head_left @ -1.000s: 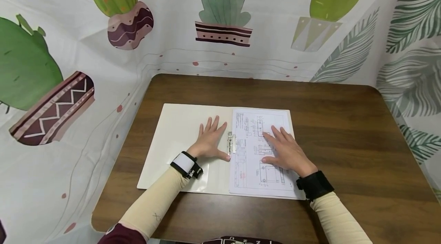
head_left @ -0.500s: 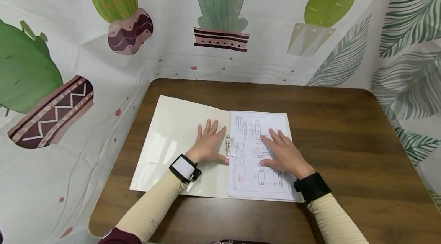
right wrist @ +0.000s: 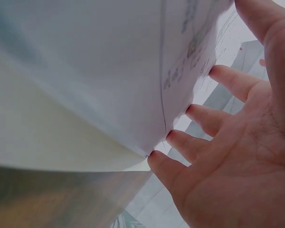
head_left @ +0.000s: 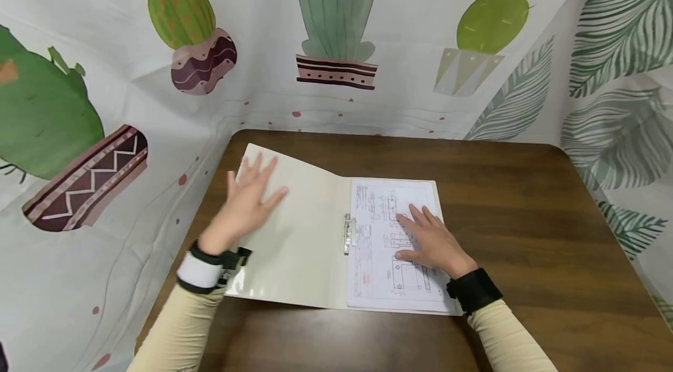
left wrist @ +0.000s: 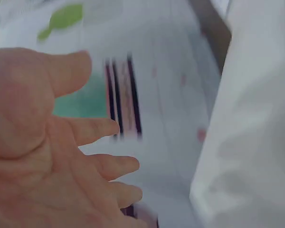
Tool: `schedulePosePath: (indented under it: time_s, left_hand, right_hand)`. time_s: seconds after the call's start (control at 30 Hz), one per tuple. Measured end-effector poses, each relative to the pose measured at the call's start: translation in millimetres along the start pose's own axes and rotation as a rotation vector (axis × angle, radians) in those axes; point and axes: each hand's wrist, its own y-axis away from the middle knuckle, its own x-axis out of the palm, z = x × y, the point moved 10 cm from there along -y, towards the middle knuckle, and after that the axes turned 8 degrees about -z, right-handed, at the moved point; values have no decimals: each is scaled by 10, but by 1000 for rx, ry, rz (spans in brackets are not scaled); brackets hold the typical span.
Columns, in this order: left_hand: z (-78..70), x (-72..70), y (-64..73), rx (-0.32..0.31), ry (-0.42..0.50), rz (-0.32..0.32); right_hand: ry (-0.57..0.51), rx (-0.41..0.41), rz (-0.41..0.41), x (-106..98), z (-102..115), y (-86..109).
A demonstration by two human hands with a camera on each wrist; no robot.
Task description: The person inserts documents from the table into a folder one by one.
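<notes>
A cream folder lies spread, its left cover (head_left: 299, 232) tilted up off the table at its outer side. White sheets with technical drawings (head_left: 368, 278) lie on the right half, beside a metal clip (head_left: 346, 234) at the spine. My left hand (head_left: 243, 205) is at the outer part of the cover, fingers spread and straight. In the left wrist view, that hand (left wrist: 61, 142) shows its palm, with nothing in it, facing the blurred white cover (left wrist: 256, 123). My right hand (head_left: 433, 237) rests spread on the sheets. Its fingertips (right wrist: 195, 110) touch the paper in the right wrist view.
The brown wooden table (head_left: 526, 232) has rounded corners and extends well to the right of the folder. A white cloth backdrop (head_left: 410, 21) printed with cacti and leaves hangs behind and along the left side.
The left hand has moved from beside the clip out to the cover's left edge. The cover, flat at first, has risen at its outer side. The right hand keeps its place on the sheets.
</notes>
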Motion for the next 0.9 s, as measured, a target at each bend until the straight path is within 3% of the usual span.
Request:
schedulePosePath:
  time_s: [0.1, 0.17, 0.3, 0.43, 0.63, 0.8, 0.9]
  left_hand:
    - [346, -278, 58, -62, 71, -4]
    - [589, -353, 115, -114, 117, 16]
    - [988, -320, 254, -225, 223, 80]
    - [1145, -245, 339, -294, 386, 125]
    - [1024, -284, 348, -280, 606, 183]
    - [737, -421, 376, -203, 790, 278]
    - [504, -448, 360, -122, 829, 331]
  right_hand:
    - [-6, -5, -4, 2, 4, 8]
    - [-8, -4, -5, 3, 2, 17]
    - [-13, -6, -8, -6, 10, 30]
    - [-20, -10, -13, -29, 27, 41]
    - [-29, -5, -3, -10, 12, 71]
    - [-37, -22, 4, -8, 31, 61]
    - [-38, -16, 0, -31, 24, 65]
